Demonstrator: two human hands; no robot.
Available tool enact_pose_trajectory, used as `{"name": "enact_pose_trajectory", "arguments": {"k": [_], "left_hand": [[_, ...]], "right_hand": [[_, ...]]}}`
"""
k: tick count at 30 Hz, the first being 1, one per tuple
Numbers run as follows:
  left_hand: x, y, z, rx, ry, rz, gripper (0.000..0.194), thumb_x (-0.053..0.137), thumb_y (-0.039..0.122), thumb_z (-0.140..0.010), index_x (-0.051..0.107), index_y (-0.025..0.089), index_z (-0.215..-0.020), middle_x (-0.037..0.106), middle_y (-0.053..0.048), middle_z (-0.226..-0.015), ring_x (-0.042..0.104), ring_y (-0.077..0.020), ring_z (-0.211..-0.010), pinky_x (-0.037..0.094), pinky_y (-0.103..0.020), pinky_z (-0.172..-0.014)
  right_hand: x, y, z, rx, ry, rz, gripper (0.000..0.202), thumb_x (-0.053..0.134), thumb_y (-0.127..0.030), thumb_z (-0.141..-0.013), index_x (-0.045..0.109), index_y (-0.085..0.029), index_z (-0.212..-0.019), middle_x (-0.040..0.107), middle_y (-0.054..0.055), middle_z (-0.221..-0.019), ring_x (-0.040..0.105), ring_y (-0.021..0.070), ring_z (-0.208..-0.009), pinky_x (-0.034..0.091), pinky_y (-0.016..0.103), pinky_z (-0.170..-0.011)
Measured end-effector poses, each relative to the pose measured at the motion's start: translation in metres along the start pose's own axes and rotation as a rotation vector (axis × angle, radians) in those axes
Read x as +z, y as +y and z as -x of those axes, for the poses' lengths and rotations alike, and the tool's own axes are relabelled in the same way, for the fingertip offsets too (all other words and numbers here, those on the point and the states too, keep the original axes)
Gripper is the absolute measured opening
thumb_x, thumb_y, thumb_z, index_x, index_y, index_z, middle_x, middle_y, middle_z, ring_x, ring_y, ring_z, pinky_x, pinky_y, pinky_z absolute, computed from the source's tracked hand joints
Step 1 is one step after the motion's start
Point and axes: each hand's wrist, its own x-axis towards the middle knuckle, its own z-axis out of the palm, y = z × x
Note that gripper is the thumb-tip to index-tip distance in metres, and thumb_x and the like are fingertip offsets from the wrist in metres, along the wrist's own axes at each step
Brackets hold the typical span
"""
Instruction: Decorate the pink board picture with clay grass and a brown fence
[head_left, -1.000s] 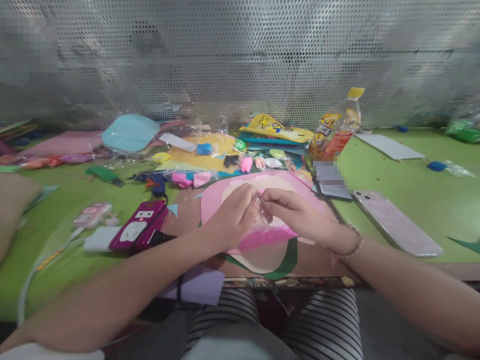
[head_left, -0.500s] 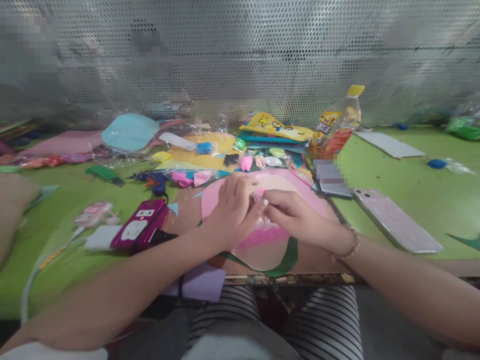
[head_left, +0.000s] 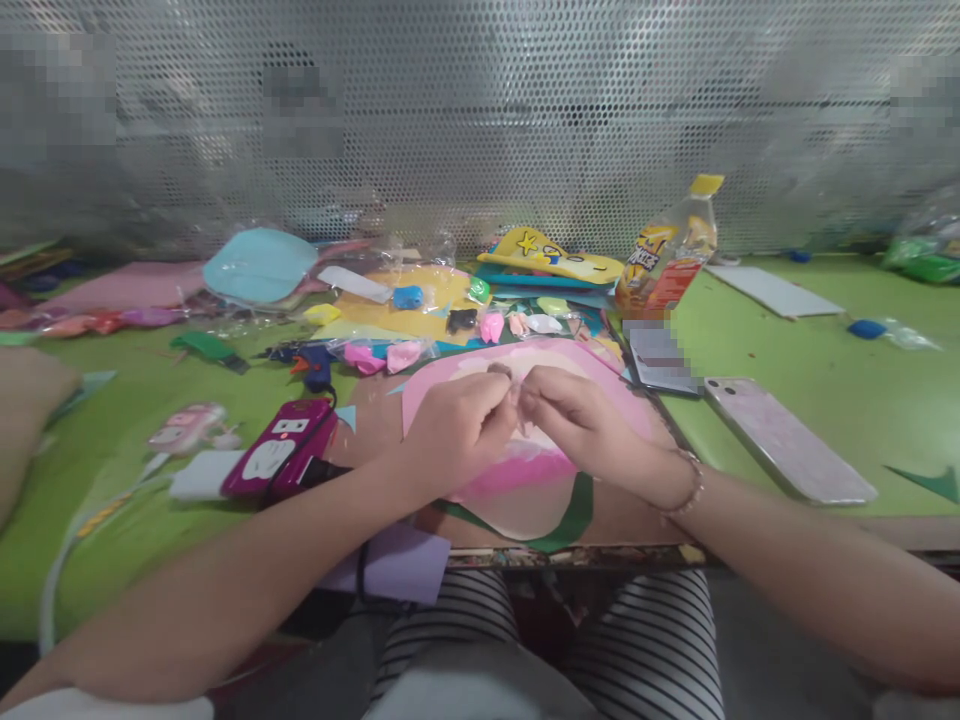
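Observation:
My left hand (head_left: 469, 425) and my right hand (head_left: 574, 420) meet above a big pink and cream flat cut-out (head_left: 517, 525). Fingertips of both are pinched together on a small plastic-wrapped pink piece, now almost wholly hidden by the fingers. Beneath them, a bright pink band (head_left: 517, 472) with a whitish, shiny upper edge crosses the cut-out. Green sheet material (head_left: 576, 520) shows under its lower right edge. A beaded bracelet (head_left: 694, 485) circles my right wrist.
Small wrapped coloured lumps (head_left: 405, 357) lie behind the hands. A magenta device (head_left: 289, 450) with cables sits left; a phone (head_left: 787, 440), dark-edged device (head_left: 664, 360) and bottle (head_left: 667, 260) stand or lie right. A perforated metal panel (head_left: 480, 120) rises behind. Another person's arm (head_left: 30, 420) enters at left.
My left fingers have curled from a spread pose into a pinch beside the right fingertips. The pink piece that showed between my hands is now mostly covered.

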Motion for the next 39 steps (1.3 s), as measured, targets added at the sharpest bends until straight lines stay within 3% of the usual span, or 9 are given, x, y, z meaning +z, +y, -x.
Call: {"name": "enact_pose_trajectory", "arguments": {"k": [8, 13, 16, 20, 22, 24, 28, 35, 39], "left_hand": [[0.001, 0.000, -0.003, -0.065, -0.028, 0.096, 0.027, 0.042, 0.007, -0.078, 0.033, 0.018, -0.055, 0.033, 0.007, -0.047, 0.033, -0.0060, -0.044, 0.024, -0.021, -0.045], [-0.002, 0.002, -0.002, -0.007, 0.009, -0.001, 0.027, 0.045, 0.006, -0.073, 0.032, 0.018, -0.052, 0.030, 0.008, -0.047, 0.027, -0.0056, -0.044, 0.023, -0.021, -0.044], [-0.003, -0.003, -0.002, 0.059, -0.004, -0.031, 0.030, 0.045, 0.007, -0.076, 0.030, 0.018, -0.052, 0.030, 0.007, -0.047, 0.029, -0.0062, -0.046, 0.027, -0.021, -0.046], [-0.003, -0.015, -0.003, 0.110, 0.066, 0.056, 0.023, 0.052, 0.038, -0.085, 0.048, 0.019, -0.073, 0.053, 0.000, -0.070, 0.050, -0.0126, -0.068, 0.043, -0.027, -0.066], [-0.001, -0.021, -0.005, 0.140, 0.074, 0.073, 0.052, 0.062, 0.058, -0.073, 0.049, 0.017, -0.102, 0.057, -0.009, -0.100, 0.053, -0.0208, -0.093, 0.045, -0.036, -0.081], [0.003, -0.024, -0.005, 0.094, -0.009, 0.085, 0.069, 0.066, 0.059, -0.070, 0.042, 0.016, -0.120, 0.055, -0.012, -0.113, 0.053, -0.0233, -0.101, 0.045, -0.037, -0.085], [0.009, -0.026, -0.004, -0.119, -0.168, 0.127, 0.048, 0.062, 0.047, -0.080, 0.048, 0.021, -0.117, 0.061, -0.004, -0.099, 0.059, -0.0181, -0.088, 0.048, -0.031, -0.076], [0.006, -0.023, -0.006, -0.197, -0.210, 0.085, 0.052, 0.065, 0.043, -0.079, 0.049, 0.020, -0.122, 0.060, -0.007, -0.116, 0.056, -0.0218, -0.105, 0.045, -0.036, -0.090], [0.006, -0.023, -0.005, -0.176, -0.241, 0.074, 0.052, 0.064, 0.045, -0.079, 0.049, 0.020, -0.122, 0.059, -0.006, -0.120, 0.055, -0.0217, -0.110, 0.043, -0.035, -0.094]], "right_hand": [[-0.002, -0.003, -0.002, 0.052, 0.000, 0.094, 0.022, 0.039, -0.011, -0.082, 0.043, -0.018, -0.061, 0.047, -0.001, -0.060, 0.042, 0.0102, -0.057, 0.032, 0.023, -0.053], [-0.015, 0.007, 0.000, 0.008, 0.096, 0.276, 0.024, 0.041, -0.008, -0.078, 0.036, -0.019, -0.058, 0.037, -0.005, -0.054, 0.033, 0.0087, -0.052, 0.026, 0.022, -0.050], [-0.019, 0.015, 0.001, -0.016, 0.069, 0.298, 0.019, 0.044, -0.008, -0.075, 0.041, -0.019, -0.060, 0.042, -0.004, -0.056, 0.036, 0.0093, -0.054, 0.028, 0.023, -0.051], [-0.021, 0.016, 0.000, 0.044, 0.010, 0.060, 0.019, 0.044, -0.012, -0.082, 0.048, -0.018, -0.064, 0.053, -0.002, -0.063, 0.047, 0.0100, -0.059, 0.035, 0.022, -0.055], [-0.022, 0.015, -0.001, 0.038, 0.018, -0.037, 0.021, 0.043, -0.011, -0.084, 0.047, -0.019, -0.064, 0.053, -0.003, -0.063, 0.048, 0.0093, -0.059, 0.036, 0.022, -0.056], [-0.022, 0.015, -0.002, 0.039, 0.032, -0.064, 0.024, 0.042, -0.012, -0.086, 0.046, -0.019, -0.063, 0.051, -0.003, -0.062, 0.045, 0.0088, -0.058, 0.035, 0.022, -0.055], [-0.022, 0.018, -0.001, 0.052, 0.125, -0.029, 0.013, 0.050, -0.013, -0.084, 0.049, -0.019, -0.073, 0.051, -0.002, -0.070, 0.047, 0.0098, -0.064, 0.038, 0.023, -0.057], [-0.022, 0.023, 0.001, -0.114, 0.185, 0.047, 0.017, 0.062, -0.012, -0.078, 0.065, -0.022, -0.091, 0.052, 0.001, -0.083, 0.051, 0.0092, -0.065, 0.043, 0.024, -0.055], [-0.017, 0.025, 0.000, -0.125, 0.163, 0.107, 0.011, 0.061, -0.013, -0.079, 0.065, -0.021, -0.085, 0.052, 0.000, -0.076, 0.050, 0.0097, -0.063, 0.042, 0.024, -0.054]]}}
